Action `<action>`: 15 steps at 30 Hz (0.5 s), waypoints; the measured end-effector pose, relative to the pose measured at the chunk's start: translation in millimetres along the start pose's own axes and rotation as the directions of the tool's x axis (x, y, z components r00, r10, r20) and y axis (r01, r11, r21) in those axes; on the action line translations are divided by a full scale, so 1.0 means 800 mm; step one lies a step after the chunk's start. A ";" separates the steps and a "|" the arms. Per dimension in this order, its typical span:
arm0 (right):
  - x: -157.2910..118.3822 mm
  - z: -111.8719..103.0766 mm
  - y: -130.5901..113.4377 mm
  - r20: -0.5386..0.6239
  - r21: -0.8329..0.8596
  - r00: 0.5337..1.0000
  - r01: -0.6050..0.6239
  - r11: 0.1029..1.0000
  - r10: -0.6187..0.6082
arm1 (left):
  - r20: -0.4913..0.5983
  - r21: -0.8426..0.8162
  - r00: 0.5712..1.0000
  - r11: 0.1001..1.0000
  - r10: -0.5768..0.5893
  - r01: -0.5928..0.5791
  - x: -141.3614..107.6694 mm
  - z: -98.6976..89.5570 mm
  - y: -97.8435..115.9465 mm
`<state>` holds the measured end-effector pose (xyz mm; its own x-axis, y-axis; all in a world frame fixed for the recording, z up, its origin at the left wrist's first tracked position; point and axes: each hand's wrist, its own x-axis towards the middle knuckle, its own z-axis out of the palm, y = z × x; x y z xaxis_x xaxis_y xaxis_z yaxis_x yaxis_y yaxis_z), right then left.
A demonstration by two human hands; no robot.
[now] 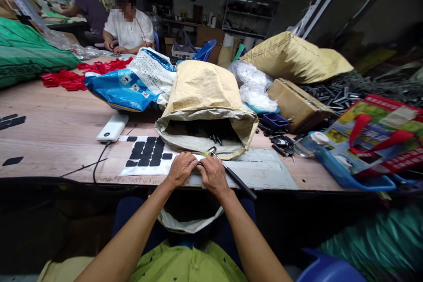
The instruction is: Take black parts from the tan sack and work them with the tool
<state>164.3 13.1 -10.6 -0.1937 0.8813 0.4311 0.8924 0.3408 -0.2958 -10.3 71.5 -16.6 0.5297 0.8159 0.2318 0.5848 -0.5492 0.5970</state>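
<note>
At the table's front edge, my left hand (pixel 180 168) and my right hand (pixel 213 174) meet, both closed on a small dark piece (pixel 199 163) mostly hidden by the fingers. A long tool with a black handle (pixel 239 180) and metal head lies beside my right hand, slanting over the edge; whether my fingers touch it is unclear. Just beyond is an open tan sack (pixel 206 86), its mouth facing me, with small black parts (pixel 216 139) inside. Left of my hands, a white sheet carries black rounded pads (pixel 145 152). A second open sack (pixel 190 227) rests on my lap.
A white power bank (pixel 113 128) with a cable lies left. A blue-and-white bag (pixel 132 81) and red pieces (pixel 66 80) are farther back. At right are a wooden box (pixel 295 103), a jar (pixel 310 144) and a blue tray (pixel 357 180). Two people sit at back left.
</note>
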 end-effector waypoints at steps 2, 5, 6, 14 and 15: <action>-0.001 0.003 0.000 0.001 -0.021 1.000 0.002 1.000 -0.002 | 0.008 0.013 1.000 1.000 0.004 -0.004 0.000 0.000 0.000; -0.001 0.004 -0.003 0.006 -0.032 1.000 -0.003 0.999 0.003 | 0.033 0.019 0.999 1.000 0.010 -0.010 0.000 -0.001 0.001; -0.001 0.002 -0.004 0.011 -0.035 1.000 -0.008 0.999 0.008 | 0.039 0.018 0.999 1.000 0.005 -0.005 0.001 -0.001 0.001; 0.006 -0.041 0.005 -0.001 -0.057 0.997 -0.075 0.996 0.075 | 0.017 -0.084 0.999 0.996 -0.033 0.034 0.000 -0.007 0.005; 0.007 -0.044 0.011 -0.027 -0.091 0.992 -0.127 0.988 0.125 | 0.018 -0.083 0.999 0.996 -0.037 0.038 0.000 -0.007 0.005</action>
<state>185.4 9.0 19.4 -0.0696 0.9078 0.4136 0.9432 0.1949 -0.2691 -11.6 70.4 -9.6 0.5188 0.8322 0.1957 0.5516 -0.5007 0.6671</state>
